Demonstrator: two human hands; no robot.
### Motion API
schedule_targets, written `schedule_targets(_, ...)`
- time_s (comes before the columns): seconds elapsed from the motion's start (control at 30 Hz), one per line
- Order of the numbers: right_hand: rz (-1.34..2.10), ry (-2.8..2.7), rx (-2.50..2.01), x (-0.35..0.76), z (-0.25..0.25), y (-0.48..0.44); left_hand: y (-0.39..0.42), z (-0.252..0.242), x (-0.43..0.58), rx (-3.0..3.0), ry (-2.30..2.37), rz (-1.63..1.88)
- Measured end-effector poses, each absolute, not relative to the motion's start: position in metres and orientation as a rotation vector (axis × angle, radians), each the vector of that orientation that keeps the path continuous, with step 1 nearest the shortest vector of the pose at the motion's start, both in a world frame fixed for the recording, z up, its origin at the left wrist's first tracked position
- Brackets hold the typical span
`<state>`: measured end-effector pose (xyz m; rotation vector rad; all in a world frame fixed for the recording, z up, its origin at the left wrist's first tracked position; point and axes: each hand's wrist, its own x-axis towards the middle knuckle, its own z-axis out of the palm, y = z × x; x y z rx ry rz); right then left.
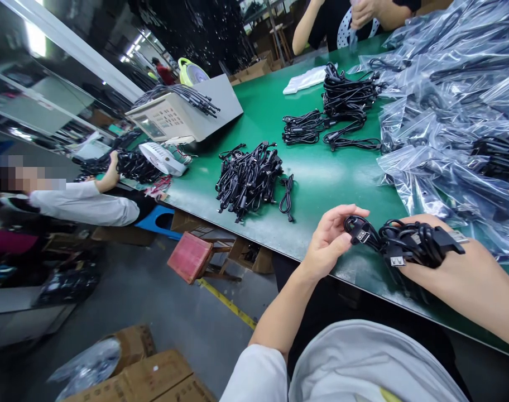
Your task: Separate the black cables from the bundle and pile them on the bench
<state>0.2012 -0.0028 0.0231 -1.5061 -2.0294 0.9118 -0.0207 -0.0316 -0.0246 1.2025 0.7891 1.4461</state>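
My left hand (327,237) pinches one end of a coiled black USB cable (360,234) between thumb and fingers, its metal plug facing me. Beside it, my right hand (426,223) is closed around a bunch of black USB cables (422,245), with connector ends poking out; its fingers are largely hidden behind the bunch. Both hands are above the front edge of the green table (321,178). Left of them lies a heap of black cables (248,178), with a single coiled cable (287,196) at its right side.
Bundled cables (349,100) lie farther back, near a white bag (305,80). Clear plastic bags of cables (447,111) cover the table's right side. A beige instrument (187,111) and a white fan (162,158) stand left. Co-workers sit at left and across; a red stool (190,257) stands below.
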Motion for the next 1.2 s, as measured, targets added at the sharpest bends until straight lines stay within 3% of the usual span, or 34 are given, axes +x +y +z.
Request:
schedule_targets(0.17,1.032,-2.058,-1.529,0.199,0.027,-0.002,-0.03,-0.025,-0.02,1.315,0.666,1.472)
schedule_targets(0.8,1.132,-1.922,-1.441,0.198,0.028,0.005,-0.035,-0.014,-0.007,0.998,0.919,1.419)
schedule_targets(1.03,1.245,-1.583,-1.526,0.2,0.037,0.015,-0.073,-0.007,0.016,1.049,1.031,0.969)
schedule_targets(1.2,1.454,-1.241,-1.425,0.192,0.038,0.01,-0.075,-0.002,0.033,1.022,1.09,0.907)
